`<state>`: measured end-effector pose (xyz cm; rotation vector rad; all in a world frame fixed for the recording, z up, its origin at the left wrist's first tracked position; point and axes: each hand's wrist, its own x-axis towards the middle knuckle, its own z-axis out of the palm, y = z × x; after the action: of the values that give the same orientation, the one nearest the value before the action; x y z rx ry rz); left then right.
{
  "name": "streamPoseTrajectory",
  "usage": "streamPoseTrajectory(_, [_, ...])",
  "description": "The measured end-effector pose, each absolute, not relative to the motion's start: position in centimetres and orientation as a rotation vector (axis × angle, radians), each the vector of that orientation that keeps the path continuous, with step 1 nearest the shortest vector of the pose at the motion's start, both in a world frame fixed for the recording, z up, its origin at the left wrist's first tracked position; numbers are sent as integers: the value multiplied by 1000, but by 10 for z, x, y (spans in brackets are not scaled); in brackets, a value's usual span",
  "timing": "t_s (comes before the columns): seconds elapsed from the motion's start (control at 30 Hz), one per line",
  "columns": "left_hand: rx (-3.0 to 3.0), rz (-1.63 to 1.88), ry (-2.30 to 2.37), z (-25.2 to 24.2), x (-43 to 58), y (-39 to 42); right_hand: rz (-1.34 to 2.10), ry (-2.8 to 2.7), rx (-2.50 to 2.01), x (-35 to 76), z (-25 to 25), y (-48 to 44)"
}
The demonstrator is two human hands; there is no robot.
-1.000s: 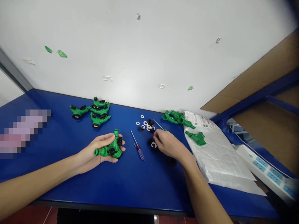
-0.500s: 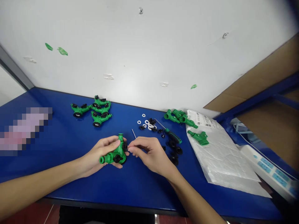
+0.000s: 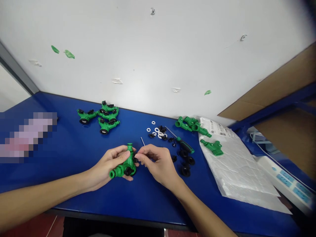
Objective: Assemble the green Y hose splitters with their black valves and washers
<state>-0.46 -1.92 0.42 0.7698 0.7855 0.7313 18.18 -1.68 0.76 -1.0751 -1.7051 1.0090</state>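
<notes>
My left hand (image 3: 111,164) is closed round a green plastic hose splitter (image 3: 122,166) with black knobs, held just above the blue table (image 3: 74,184). My right hand (image 3: 158,163) is beside it, thumb and forefinger pinched against the splitter's right side on a small part I cannot make out. Behind my right hand lies a small screwdriver; only its metal tip (image 3: 142,141) shows.
Finished green splitters (image 3: 103,117) lie at the back left. White rings and small black parts (image 3: 158,131), a green-handled screwdriver (image 3: 184,144) and black caps (image 3: 185,161) are right of centre. More green bodies (image 3: 192,125) rest by a white bag (image 3: 234,161). A power strip (image 3: 283,177) sits at the far right.
My right hand left the black parts at the right and came to the splitter, pinching at its right side. My left hand turned the splitter a little and shifted right.
</notes>
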Motion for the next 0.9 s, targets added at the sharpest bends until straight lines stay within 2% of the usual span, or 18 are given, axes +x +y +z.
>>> streamPoseTrajectory(0.33, [714,787,799,3,-7,-16,1180,-1599,-1011,183,10,-18])
streamPoseTrajectory(0.6, [739,815,802,2,-4,-19,641,-1916,-1067,182,10,-18])
streamPoseTrajectory(0.9, [670,775,817,7,-5,-17,760,-1934,-973,185,13,-17])
